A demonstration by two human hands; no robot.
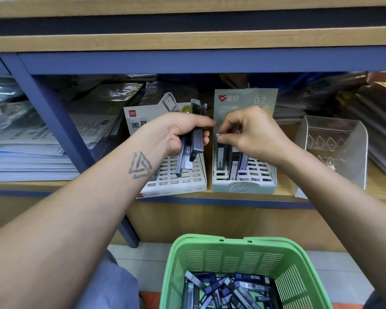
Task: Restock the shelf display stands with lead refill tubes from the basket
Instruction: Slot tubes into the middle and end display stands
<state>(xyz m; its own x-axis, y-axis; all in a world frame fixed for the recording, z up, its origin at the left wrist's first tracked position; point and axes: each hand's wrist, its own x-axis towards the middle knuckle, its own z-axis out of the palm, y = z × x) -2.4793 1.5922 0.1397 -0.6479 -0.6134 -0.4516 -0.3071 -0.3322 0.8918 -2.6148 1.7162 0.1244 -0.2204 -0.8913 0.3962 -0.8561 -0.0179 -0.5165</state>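
I am gripping a bundle of slim, flat-sided plastic lead refill tubes [193, 139] in my left hand [183, 132], fingers curled tightly round them, above the white slotted cardboard stand [176, 175]. My right hand [246, 132] is pinching one small tube [221, 136] over the pale green stand [243, 175] just beneath it. Below both hands, the green latticed plastic basket [243, 257] is holding more loose tubes.
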